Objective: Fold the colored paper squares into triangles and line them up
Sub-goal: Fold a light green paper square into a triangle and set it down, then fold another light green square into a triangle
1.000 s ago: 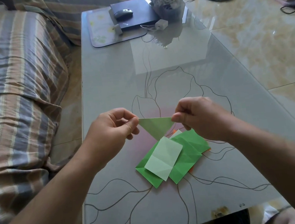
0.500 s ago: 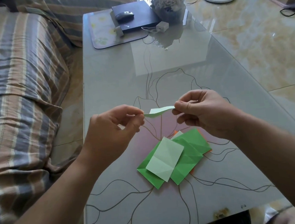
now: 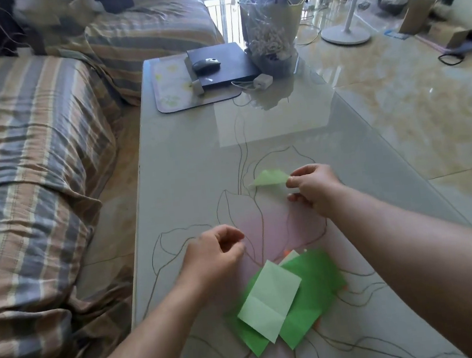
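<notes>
At the bottom centre of the frame I see the paper stack (image 3: 289,299), green sheets with a pale creased one on top, lying on the glass table (image 3: 186,166). Just up and left of it, my left hand (image 3: 214,257) hovers with fingers loosely curled, holding nothing. Farther up at centre right, my right hand (image 3: 312,189) pinches one corner of the folded green triangle (image 3: 270,178) above the glass. In the upper middle, a mouse (image 3: 206,64) sits on a dark laptop (image 3: 224,62).
</notes>
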{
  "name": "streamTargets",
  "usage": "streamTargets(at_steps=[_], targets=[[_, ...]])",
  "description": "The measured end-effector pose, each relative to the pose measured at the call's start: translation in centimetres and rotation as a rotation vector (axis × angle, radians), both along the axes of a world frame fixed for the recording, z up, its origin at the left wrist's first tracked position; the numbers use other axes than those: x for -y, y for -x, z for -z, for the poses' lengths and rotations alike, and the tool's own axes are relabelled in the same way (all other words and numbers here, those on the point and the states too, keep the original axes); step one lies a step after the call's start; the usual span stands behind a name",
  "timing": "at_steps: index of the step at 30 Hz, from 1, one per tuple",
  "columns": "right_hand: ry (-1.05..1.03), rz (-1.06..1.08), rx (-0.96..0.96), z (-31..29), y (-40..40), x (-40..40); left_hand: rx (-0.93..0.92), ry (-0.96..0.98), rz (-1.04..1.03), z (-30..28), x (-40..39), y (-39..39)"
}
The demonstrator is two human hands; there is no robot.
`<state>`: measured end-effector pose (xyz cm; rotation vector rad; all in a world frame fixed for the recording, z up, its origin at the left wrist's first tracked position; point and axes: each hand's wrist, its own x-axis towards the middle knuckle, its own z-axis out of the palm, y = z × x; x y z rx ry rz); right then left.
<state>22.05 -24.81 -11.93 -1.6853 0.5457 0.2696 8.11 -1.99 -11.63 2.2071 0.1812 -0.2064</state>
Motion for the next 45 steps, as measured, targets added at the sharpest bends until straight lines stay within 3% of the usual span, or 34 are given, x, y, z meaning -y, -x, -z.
streamTargets(at_steps=[6, 11, 15, 19, 23, 38, 45], targets=[[0.129, -0.042, 0.082, 0.0, -4.5, -2.7, -0.036, -0.179, 0.247, -0.4, -0.5, -0.6], [0.361, -0.118, 0.208, 0.7, -4.3, -3.4, -0.090, -0.370, 0.449, -0.3, 0.4, 0.1], [0.414, -0.101, 0.252, 1.5, -3.4, -2.8, -0.076, -0.488, 0.541, -0.1, 1.1, 0.5], [0.767, -0.446, 0.296, 1.0, -1.5, -2.8, -0.027, -0.511, 0.534, 0.3, 1.2, 1.1], [1.116, -0.799, 0.172, 0.6, 0.2, -2.8, -0.012, -0.500, 0.477, 0.6, 1.5, 1.6], [1.089, -0.935, 0.164, 1.9, -1.5, -4.5, -0.003, -0.445, 0.496, 0.6, 0.7, 0.1], [1.029, -0.888, 0.298, 2.0, 0.2, -3.0, -0.019, -0.368, 0.505, 0.5, 0.4, -0.7]])
